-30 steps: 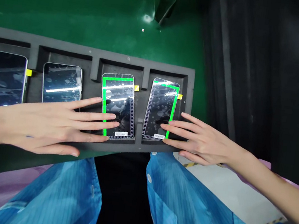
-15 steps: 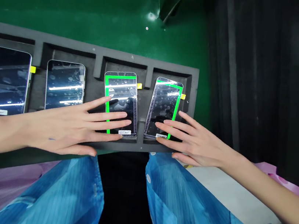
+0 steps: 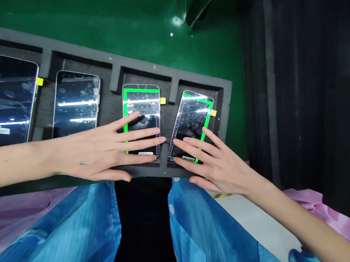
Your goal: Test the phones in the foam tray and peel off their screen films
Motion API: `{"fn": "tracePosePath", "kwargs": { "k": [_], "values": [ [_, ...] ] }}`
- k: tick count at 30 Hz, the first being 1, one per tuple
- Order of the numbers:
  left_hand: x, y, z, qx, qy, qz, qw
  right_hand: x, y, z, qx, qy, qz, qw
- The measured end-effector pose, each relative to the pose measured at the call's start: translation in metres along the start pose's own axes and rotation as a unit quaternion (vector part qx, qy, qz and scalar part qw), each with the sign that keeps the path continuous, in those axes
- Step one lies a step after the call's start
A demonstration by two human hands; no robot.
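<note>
Two lit smartphones lie in the right-hand compartments of a dark foam tray (image 3: 145,68), each with a green band along part of its screen edge and a yellow tab at its side. Across the lower half of the left lit smartphone (image 3: 145,101) stretches my left hand (image 3: 107,152), fingers spread flat. My right hand (image 3: 216,163), also spread, lies over the lower part of the right lit smartphone (image 3: 193,116). The fingertips of both hands reach the phones' facing edges. Whether they press the glass or hover just above it, I cannot tell.
Further left in the tray are a smartphone with a dark screen (image 3: 77,100) and another dark smartphone (image 3: 9,94) with a yellow tab. A green surface (image 3: 80,13) lies behind the tray. Black curtain-like material (image 3: 299,79) hangs at the right. Blue garment fabric (image 3: 206,231) is below.
My left hand has slid right across its phone, and my right hand has shifted left on the other. Both stay spread. The phones remain in their compartments.
</note>
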State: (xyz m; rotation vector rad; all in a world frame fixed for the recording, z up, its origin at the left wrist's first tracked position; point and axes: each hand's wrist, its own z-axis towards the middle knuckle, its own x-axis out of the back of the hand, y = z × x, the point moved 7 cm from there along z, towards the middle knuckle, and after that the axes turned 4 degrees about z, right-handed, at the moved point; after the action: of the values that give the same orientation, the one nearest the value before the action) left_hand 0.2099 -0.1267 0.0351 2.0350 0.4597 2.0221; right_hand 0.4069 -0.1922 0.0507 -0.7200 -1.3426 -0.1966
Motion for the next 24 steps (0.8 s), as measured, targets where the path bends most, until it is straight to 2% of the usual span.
{"fn": "tracePosePath", "kwargs": {
  "k": [11,20,24],
  "values": [
    [-0.005,0.003,0.004,0.004,-0.009,0.024,1.000,-0.003,-0.007,0.010,0.024,0.010,-0.016,1.000],
    [0.011,0.007,-0.005,-0.008,0.033,0.022,0.999,0.017,-0.003,-0.020,-0.006,0.025,-0.021,0.999],
    [0.013,0.006,-0.009,-0.009,0.028,0.020,0.999,0.019,0.000,-0.030,-0.024,0.034,-0.016,0.999]
  ]
}}
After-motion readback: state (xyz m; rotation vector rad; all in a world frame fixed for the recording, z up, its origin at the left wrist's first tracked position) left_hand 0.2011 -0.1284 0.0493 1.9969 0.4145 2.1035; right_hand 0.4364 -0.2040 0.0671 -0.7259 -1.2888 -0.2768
